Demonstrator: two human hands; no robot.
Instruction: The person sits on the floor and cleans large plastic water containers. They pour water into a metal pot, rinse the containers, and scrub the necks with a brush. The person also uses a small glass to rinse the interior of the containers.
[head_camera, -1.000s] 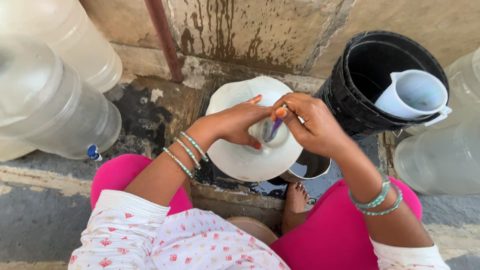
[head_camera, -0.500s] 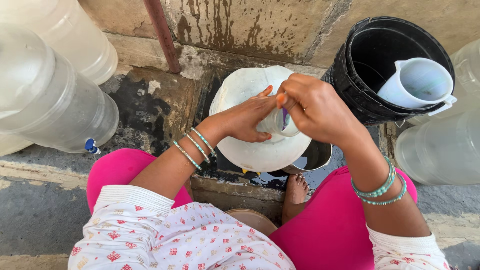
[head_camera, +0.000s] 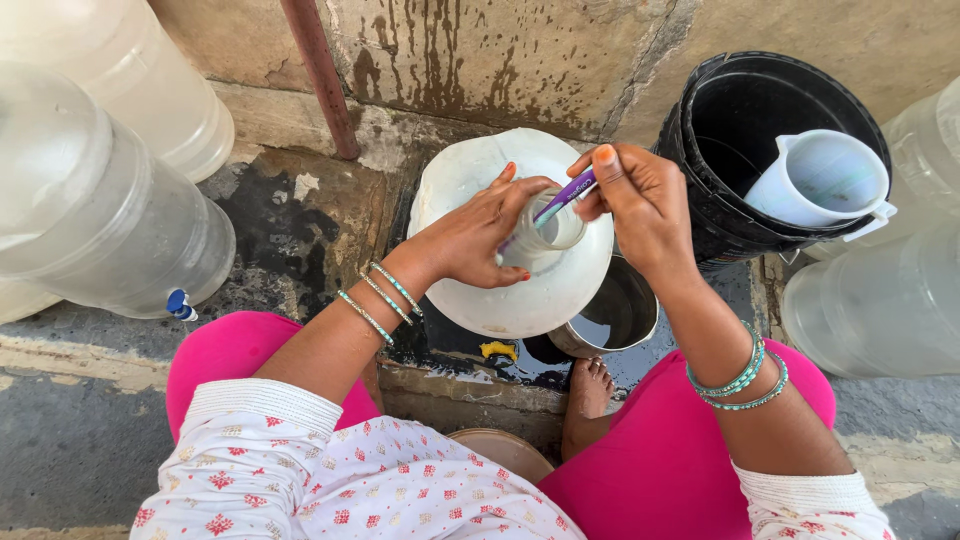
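The left hand (head_camera: 470, 240) is wrapped around the neck of the white water jar (head_camera: 480, 290), steadying it, so the right hand (head_camera: 640, 205), fingers pinching a purple brush (head_camera: 565, 195), can poke inside.

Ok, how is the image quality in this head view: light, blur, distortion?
Head view: even daylight, soft shadows, no harsh glare; left hand, right hand, purple brush and white jug are sharp; the big container at the left edge looks stretched by the wide lens.
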